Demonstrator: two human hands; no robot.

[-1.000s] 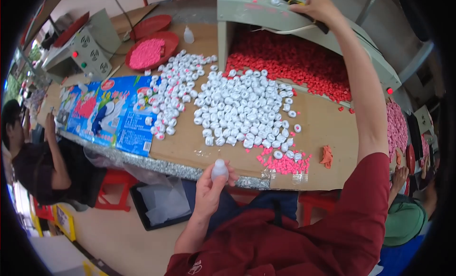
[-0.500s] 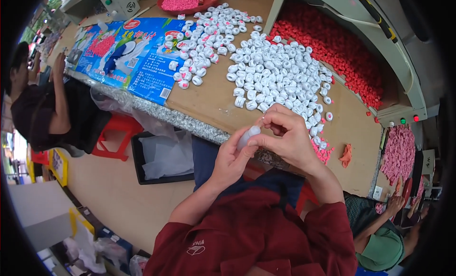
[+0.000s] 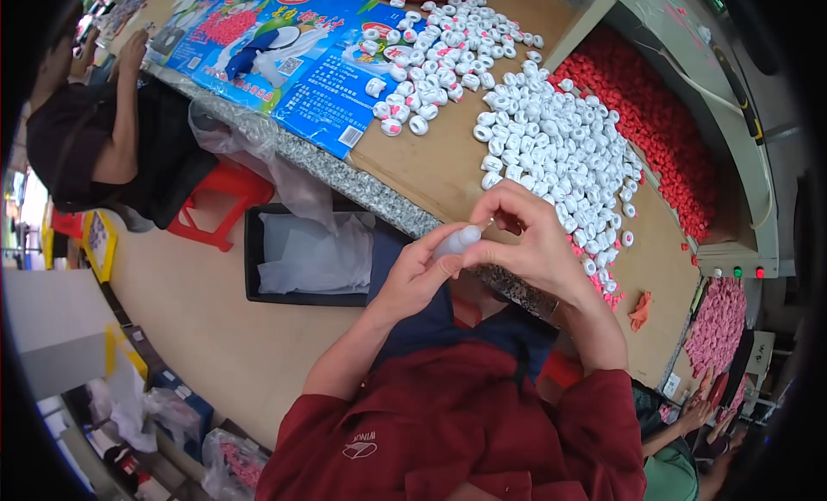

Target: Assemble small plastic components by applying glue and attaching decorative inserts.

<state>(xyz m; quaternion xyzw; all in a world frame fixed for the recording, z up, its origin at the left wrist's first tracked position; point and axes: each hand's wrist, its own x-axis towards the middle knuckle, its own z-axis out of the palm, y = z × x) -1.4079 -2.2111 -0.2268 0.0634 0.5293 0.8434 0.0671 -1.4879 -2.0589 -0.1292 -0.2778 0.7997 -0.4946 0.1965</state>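
1. Where both hands meet above the lap, just off the near table edge, a small white plastic piece [image 3: 458,240] is pinched between them.
2. Left hand [image 3: 415,275]: fingers curled round the white piece from below and the left, thumb pressed on its side; closed on it.
3. Right hand [image 3: 527,242]: fingers bent over the same piece from above and the right, thumb and forefinger tips touching its end; whether anything else lies in the palm cannot be told.
4. Wooden table [image 3: 448,156]: speckled grey front edge, running diagonally across the upper view.
5. Heap of white caps [image 3: 560,148]: spread on the table just beyond the hands; a second scatter of white caps [image 3: 439,53] further along.
6. Red pieces [image 3: 655,130]: banked in an open tray under a grey-green machine housing [image 3: 689,53].
7. Blue printed plastic sheet [image 3: 293,62]: flat on the table's far left.
8. Black bin [image 3: 301,255]: on the floor beside the left knee, lined with clear plastic.
9. Red stool [image 3: 215,195]: beside the bin, under a seated person in dark clothing [image 3: 95,130].
10. Pink pieces [image 3: 719,324]: heaped at far right, near another person's hand [image 3: 693,410].
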